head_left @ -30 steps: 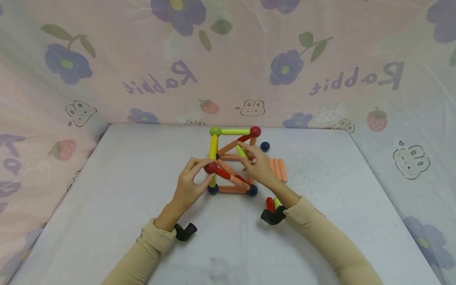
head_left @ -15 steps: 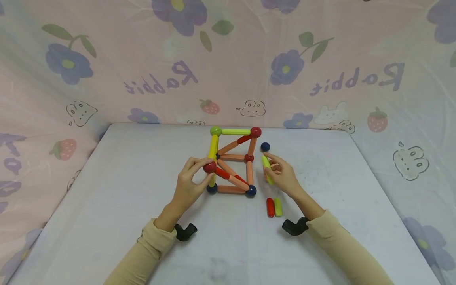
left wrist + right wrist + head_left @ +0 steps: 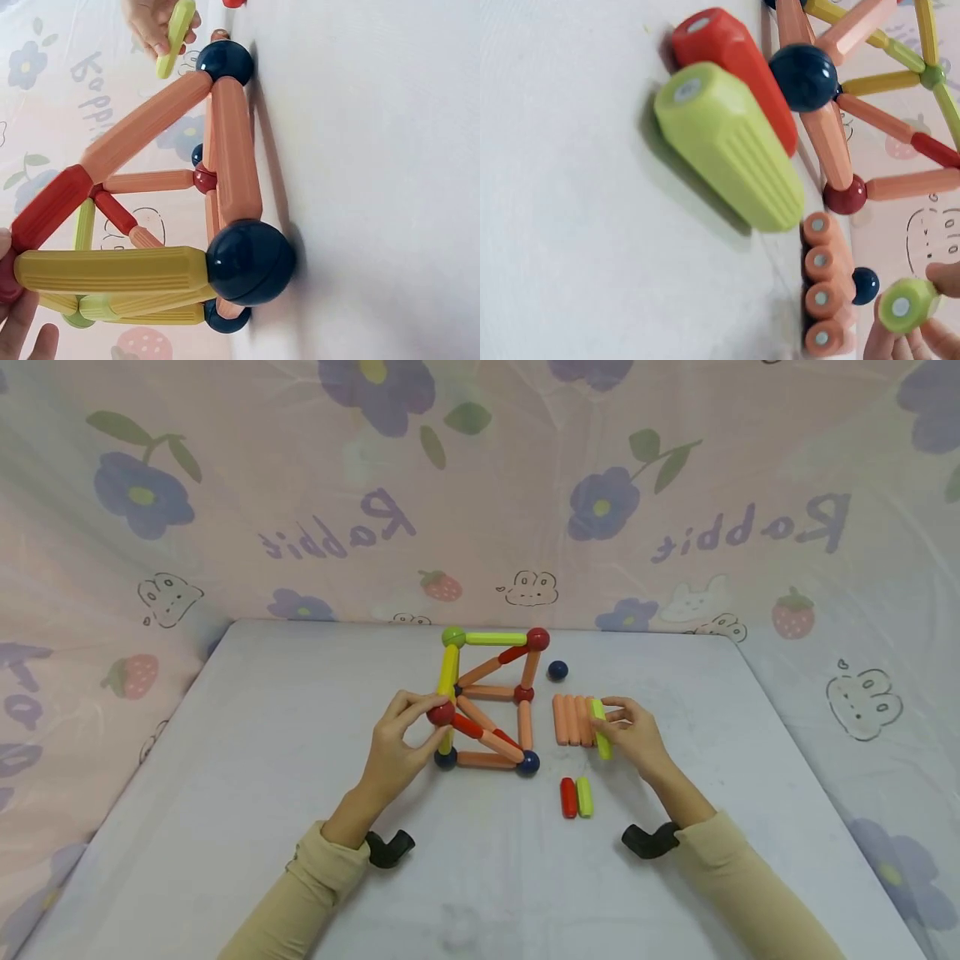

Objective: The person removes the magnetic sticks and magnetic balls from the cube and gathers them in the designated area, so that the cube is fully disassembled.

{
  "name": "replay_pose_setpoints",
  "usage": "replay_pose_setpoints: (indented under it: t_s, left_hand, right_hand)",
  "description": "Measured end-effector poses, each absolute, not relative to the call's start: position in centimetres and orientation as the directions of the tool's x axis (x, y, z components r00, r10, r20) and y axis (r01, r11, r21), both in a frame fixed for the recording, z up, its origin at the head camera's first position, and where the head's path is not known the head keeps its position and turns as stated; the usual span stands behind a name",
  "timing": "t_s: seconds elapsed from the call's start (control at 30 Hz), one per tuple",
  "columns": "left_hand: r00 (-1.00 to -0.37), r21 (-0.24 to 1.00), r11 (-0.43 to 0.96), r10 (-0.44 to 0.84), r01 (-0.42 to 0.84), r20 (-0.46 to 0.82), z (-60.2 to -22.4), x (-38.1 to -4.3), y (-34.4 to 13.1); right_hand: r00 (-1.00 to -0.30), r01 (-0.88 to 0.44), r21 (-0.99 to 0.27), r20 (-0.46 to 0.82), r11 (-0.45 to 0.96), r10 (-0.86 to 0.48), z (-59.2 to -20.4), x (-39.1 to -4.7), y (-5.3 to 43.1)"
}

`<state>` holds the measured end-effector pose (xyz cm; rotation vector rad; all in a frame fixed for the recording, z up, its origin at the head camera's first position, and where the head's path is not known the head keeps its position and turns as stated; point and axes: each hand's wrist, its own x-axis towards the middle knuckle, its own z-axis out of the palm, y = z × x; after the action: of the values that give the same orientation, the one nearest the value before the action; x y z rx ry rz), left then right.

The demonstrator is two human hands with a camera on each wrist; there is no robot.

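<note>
A frame of magnetic rods and balls stands at the middle of the white table. My left hand [image 3: 405, 739] pinches the red ball [image 3: 441, 713] at its upper front left corner, where a yellow rod [image 3: 112, 271] and a red rod [image 3: 467, 725] meet. Dark blue balls [image 3: 528, 763] sit at the frame's lower corners. To the right of the frame, my right hand [image 3: 641, 739] holds a loose yellow-green magnetic rod [image 3: 602, 731] between thumb and fingers. In the right wrist view the metal end of this rod [image 3: 901, 306] faces the camera. It overlaps the orange rods' right end in the head view.
Several orange rods [image 3: 573, 720] lie side by side right of the frame, with a loose dark blue ball [image 3: 557, 671] behind them. Nearer the front lie a short red rod [image 3: 569, 798] and a short yellow-green rod [image 3: 585, 797]. A printed curtain [image 3: 480, 527] rises behind the table.
My right hand has drawn back from the frame to the right, carrying the yellow-green rod past the row of orange rods. My left hand has stayed on the red ball.
</note>
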<state>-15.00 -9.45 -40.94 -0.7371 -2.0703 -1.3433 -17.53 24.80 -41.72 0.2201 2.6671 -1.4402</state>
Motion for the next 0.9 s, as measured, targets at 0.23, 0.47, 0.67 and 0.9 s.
replay_pose_setpoints:
  t_s: [0.23, 0.47, 0.67, 0.9]
  left_hand:
    - [-0.679, 0.610, 0.338, 0.139, 0.717, 0.721, -41.2, -15.1, -9.4]
    - [-0.685, 0.617, 0.337, 0.140, 0.712, 0.715, -41.2, -15.2, -9.4]
    - [-0.695, 0.629, 0.330, 0.139, 0.704, 0.705, -41.2, -15.1, -9.4]
    - [-0.696, 0.634, 0.319, 0.136, 0.705, 0.705, -41.2, -15.1, -9.5]
  right_hand:
    - [-0.967, 0.252, -0.794, -0.227, 0.553, 0.115, -41.9, -18.6, 26.4]
    - [-0.961, 0.273, -0.772, -0.246, 0.574, 0.127, -43.0, -20.1, 27.3]
    - [-0.956, 0.291, -0.756, -0.253, 0.587, 0.147, -43.8, -20.9, 27.6]
    - [-0.956, 0.288, -0.733, -0.253, 0.616, 0.147, -44.0, -21.3, 27.5]
